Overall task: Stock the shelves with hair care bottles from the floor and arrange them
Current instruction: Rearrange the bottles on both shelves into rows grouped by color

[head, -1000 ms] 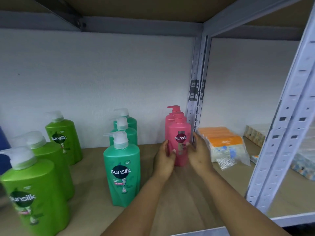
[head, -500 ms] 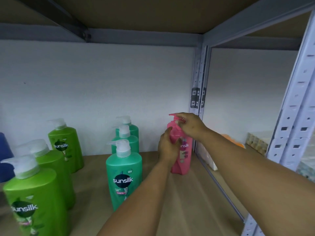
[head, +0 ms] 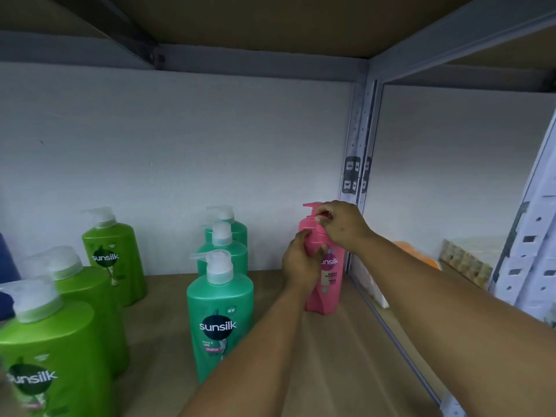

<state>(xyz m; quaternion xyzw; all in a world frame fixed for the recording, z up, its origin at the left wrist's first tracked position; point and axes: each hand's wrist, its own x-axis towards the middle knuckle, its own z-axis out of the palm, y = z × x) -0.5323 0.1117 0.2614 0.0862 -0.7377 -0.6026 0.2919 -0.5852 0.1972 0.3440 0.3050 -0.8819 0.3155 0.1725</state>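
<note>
Pink plastic pump bottle (head: 326,275) with a Sunsilk label stands upright on the wooden shelf board (head: 340,356), hard by the grey metal upright (head: 356,176), and both hands are on it. The left hand (head: 301,260) wraps the bottle's shoulder and upper body, fingers curled round it; the right hand (head: 340,225) pinches the pink pump head at the top. A second pink pump shows just behind the right hand's fingers, so another pink bottle probably stands at the back, though its body is hidden.

Left of the left hand runs a row of three teal-green pump bottles (head: 221,320) with whitish pumps, front to back; farther left stand lime-green pump bottles (head: 111,260). Beyond the right forearm, in the next bay, lie orange packets (head: 416,251).

The step in hand looks like arranging: squaring the pink bottle and perhaps turning its nozzle to match its neighbours. Next, the hands would need to let go gently without tipping it, then reach down for more stock.
</note>
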